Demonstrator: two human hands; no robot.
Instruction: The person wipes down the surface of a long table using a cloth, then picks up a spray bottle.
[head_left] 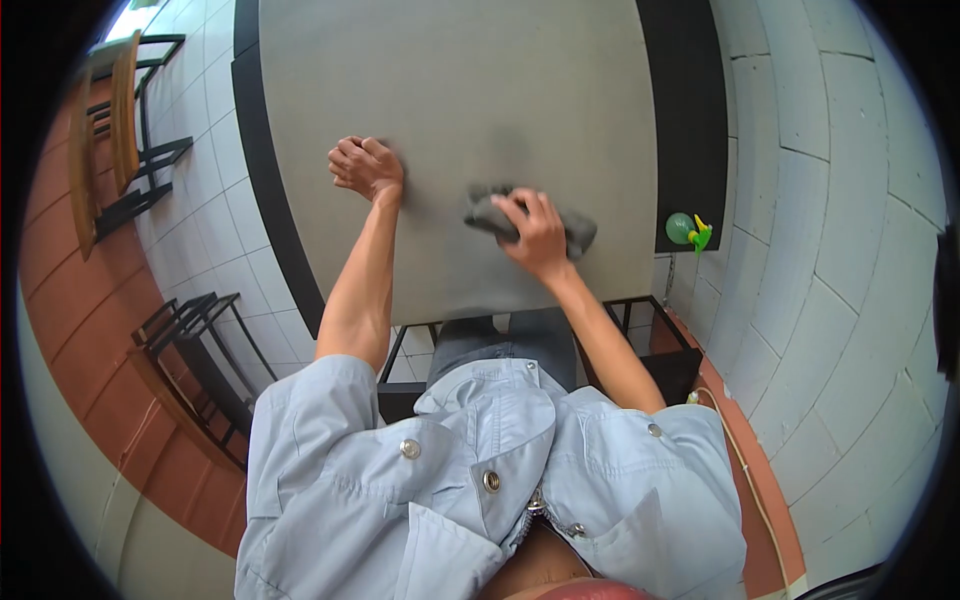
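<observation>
My right hand (535, 232) grips a dark grey cloth (578, 232) and presses it on the grey tabletop (450, 90), near its front edge. The cloth is bunched under the fingers and sticks out on both sides of the hand. To the left, my left hand (366, 168) is curled into a fist at the tabletop; its palm is hidden, and no object shows in it. A spray bottle (681, 229) with a green and yellow head is on the dark border at the table's right side, away from both hands.
A black border (690, 110) runs along the table's sides. White brick wall (790, 210) stands close on the right. Wooden-topped stools (125, 110) with black frames are on the tiled floor (220, 200) at left. A cable (745, 450) hangs at lower right.
</observation>
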